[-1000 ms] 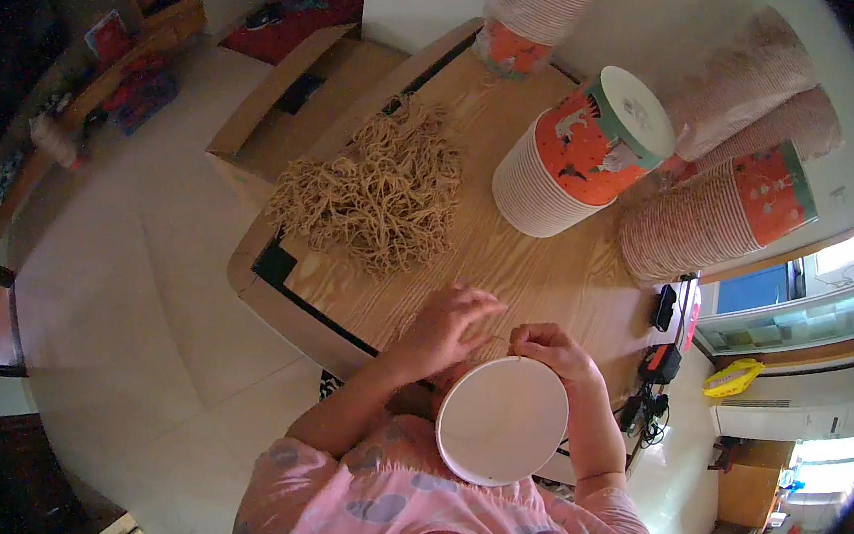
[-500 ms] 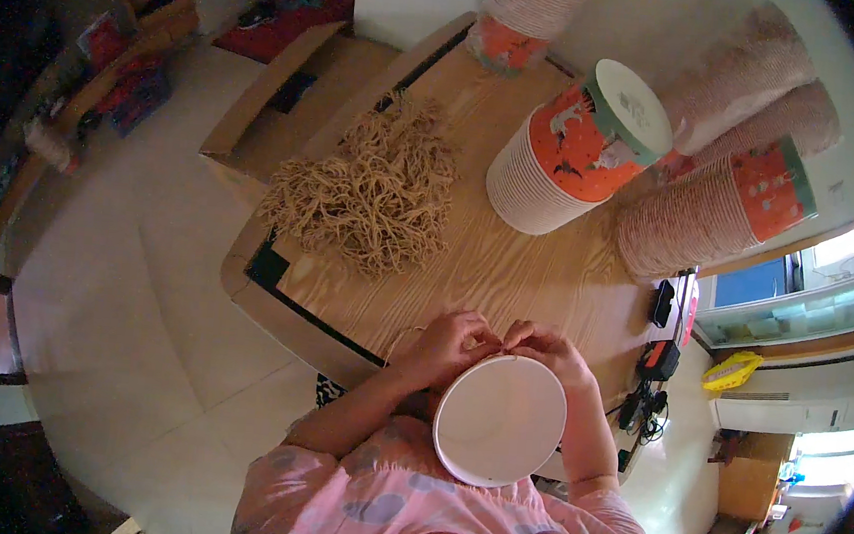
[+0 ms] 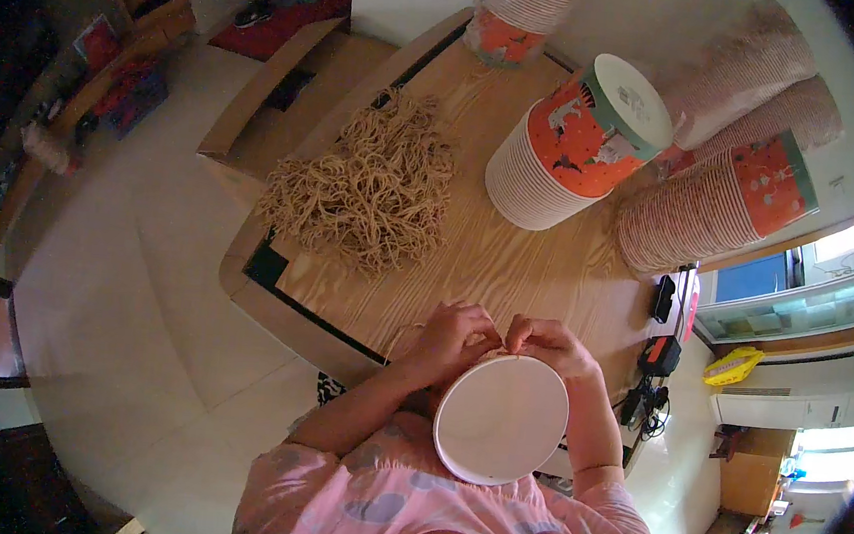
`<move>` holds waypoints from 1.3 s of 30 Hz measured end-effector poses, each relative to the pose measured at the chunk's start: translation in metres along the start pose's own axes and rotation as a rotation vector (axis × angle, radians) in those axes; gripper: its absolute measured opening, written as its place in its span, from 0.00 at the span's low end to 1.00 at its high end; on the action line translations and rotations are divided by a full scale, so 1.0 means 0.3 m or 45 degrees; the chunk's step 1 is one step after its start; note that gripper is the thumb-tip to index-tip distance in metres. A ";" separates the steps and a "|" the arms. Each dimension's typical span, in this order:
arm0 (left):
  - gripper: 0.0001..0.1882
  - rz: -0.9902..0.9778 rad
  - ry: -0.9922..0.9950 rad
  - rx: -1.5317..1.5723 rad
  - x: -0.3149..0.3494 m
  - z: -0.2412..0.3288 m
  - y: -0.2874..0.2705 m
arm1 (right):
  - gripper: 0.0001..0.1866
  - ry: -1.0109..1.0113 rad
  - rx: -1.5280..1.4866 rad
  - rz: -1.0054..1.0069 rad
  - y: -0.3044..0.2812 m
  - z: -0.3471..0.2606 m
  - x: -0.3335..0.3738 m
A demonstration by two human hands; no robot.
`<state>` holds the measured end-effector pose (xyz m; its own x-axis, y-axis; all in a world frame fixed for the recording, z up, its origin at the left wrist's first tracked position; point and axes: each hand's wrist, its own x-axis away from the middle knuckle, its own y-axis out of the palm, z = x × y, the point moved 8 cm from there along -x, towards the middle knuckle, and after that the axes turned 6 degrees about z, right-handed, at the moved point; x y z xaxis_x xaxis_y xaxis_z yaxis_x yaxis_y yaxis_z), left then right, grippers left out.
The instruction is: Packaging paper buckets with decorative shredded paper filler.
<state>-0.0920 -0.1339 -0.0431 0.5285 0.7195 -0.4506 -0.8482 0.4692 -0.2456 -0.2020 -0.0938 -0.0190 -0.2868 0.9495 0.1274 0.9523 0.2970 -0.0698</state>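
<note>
Both left hand (image 3: 456,340) and right hand (image 3: 549,349) curled into narrow pinches at the top rim of the white tub (image 3: 501,420), before the pink shirt (image 3: 374,499); fully closed, and on what, I couldn't tell from here; heaped twine (image 3: 368,192) lay beyond, on the table (image 3: 536,286).

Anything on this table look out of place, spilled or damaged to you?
I see nothing spilled or damaged. Only the heap of tan cords looks untidy: its strands lie tangled on the table, while the paper buckets nearby are neatly nested.

A red mat (image 3: 304,14) lies on the pale floor (image 3: 126,273), black cables (image 3: 652,413) at right.
</note>
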 end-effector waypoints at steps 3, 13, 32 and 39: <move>0.10 -0.012 -0.062 0.022 0.000 -0.016 0.005 | 0.02 0.003 0.006 0.052 -0.012 0.003 0.003; 0.07 0.327 -0.474 -0.334 0.101 -0.210 -0.272 | 0.10 -0.123 0.585 0.587 -0.140 -0.162 0.194; 0.06 0.588 -0.447 0.722 -0.057 0.098 -0.364 | 0.10 0.323 0.436 0.482 0.239 -0.212 0.407; 0.07 0.555 -0.121 0.756 -0.181 0.371 -0.380 | 0.05 -0.061 0.401 1.089 -0.083 -0.259 0.325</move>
<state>-0.0200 -0.1694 0.1047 0.1716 0.9323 -0.3183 -0.8345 0.3092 0.4560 -0.2458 -0.0165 0.0720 0.4934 0.8596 -0.1329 0.7714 -0.5031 -0.3896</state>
